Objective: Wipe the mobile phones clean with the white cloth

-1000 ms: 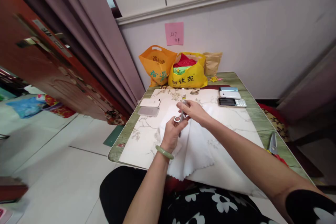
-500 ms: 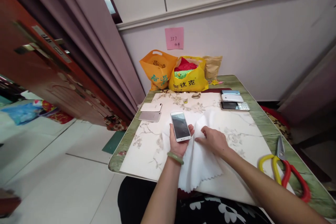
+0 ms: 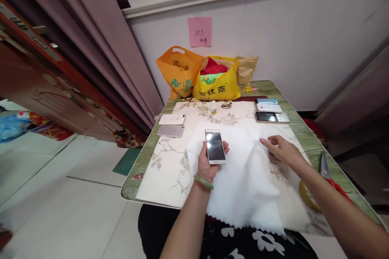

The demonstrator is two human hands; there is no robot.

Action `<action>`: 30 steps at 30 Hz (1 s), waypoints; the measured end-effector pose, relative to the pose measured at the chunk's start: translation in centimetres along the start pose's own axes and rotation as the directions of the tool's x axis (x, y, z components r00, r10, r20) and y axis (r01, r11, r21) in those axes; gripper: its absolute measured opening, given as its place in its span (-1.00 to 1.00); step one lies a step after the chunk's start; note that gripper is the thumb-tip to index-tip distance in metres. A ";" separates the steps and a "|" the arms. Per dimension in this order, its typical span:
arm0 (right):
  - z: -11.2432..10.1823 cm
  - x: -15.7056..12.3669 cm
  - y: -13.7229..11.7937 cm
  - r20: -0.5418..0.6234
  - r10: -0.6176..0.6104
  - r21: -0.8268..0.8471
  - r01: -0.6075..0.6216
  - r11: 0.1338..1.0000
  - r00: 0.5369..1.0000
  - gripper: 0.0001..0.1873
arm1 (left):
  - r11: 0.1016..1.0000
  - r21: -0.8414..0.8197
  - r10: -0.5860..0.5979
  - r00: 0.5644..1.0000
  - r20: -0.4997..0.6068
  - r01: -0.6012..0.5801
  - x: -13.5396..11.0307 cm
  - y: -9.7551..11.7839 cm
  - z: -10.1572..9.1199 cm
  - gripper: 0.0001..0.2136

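- Head view: the left hand (image 3: 208, 166) grasps the phone (image 3: 216, 147), screen up, above the desk (image 3: 133, 186); its long axis runs roughly 12 to 6 o'clock.
- Right hand (image 3: 282, 151): at the phone's 3 o'clock, apart from it, fingertips by the white cloth (image 3: 240, 178)'s edge; I cannot tell whether they pinch it.
- Cloth: spreads from the phone toward 4 o'clock.

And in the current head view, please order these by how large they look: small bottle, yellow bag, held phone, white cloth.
1. White cloth
2. Yellow bag
3. Held phone
4. Small bottle
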State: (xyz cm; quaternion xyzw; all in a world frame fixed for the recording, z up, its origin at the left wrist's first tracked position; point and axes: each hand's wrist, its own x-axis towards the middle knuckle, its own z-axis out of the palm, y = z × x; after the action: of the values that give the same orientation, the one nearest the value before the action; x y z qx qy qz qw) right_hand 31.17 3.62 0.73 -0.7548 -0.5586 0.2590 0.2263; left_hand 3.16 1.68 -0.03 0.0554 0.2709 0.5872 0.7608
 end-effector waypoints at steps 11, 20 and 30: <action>3.2 0.5 -7.6 -0.048 0.075 0.783 -0.009 0.621 0.996 -0.49 | 0.997 -0.040 -0.067 0.998 -0.017 0.067 0.0 0.4 -0.5 -0.53; 3.4 -1.3 -9.0 -0.110 -0.347 -0.108 0.335 0.936 0.932 -0.73 | 0.982 -0.182 0.034 0.999 -0.025 -0.038 -0.6 0.9 -0.7 -0.54; 6.8 8.3 -12.4 -0.103 -0.479 0.057 0.486 0.872 0.872 -0.59 | 0.991 -0.115 0.050 0.991 -0.124 -0.064 -0.2 1.1 -0.2 -0.52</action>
State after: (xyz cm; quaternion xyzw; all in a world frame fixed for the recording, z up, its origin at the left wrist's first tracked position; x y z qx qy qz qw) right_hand 19.84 15.37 2.20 -0.5919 -0.7083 0.1842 0.3378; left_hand 2.05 1.81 0.33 -0.0180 0.2794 0.6260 0.7278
